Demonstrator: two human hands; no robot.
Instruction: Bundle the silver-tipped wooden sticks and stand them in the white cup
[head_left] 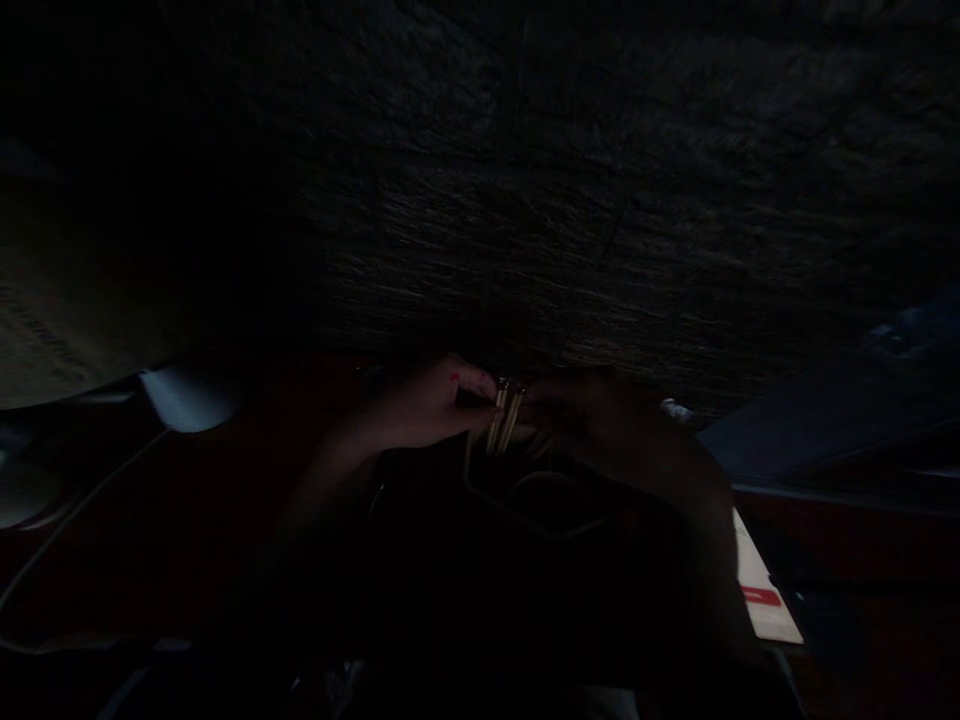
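The view is very dark. Several thin tan sticks [505, 420] with small shiny upper ends stand slightly tilted between my two hands. My left hand [450, 400] comes in from the left, its thumb and fingers closed at the sticks' upper part; a small red spot shows on it. From the other side my right hand [581, 412], mostly in shadow, has its fingertips against the same bunch. Which hand bears the sticks' weight is hard to make out. Below them, a pale rim [469, 472] outlines a dark open container, and fainter sticks show near its right side.
A rough stone-like wall [525, 220] rises close behind the hands. On the left are a printed cardboard box [67, 310], a white cone-shaped object [187, 398] and a thin cable [82, 515]. A white card with a red band [761, 597] lies at the right.
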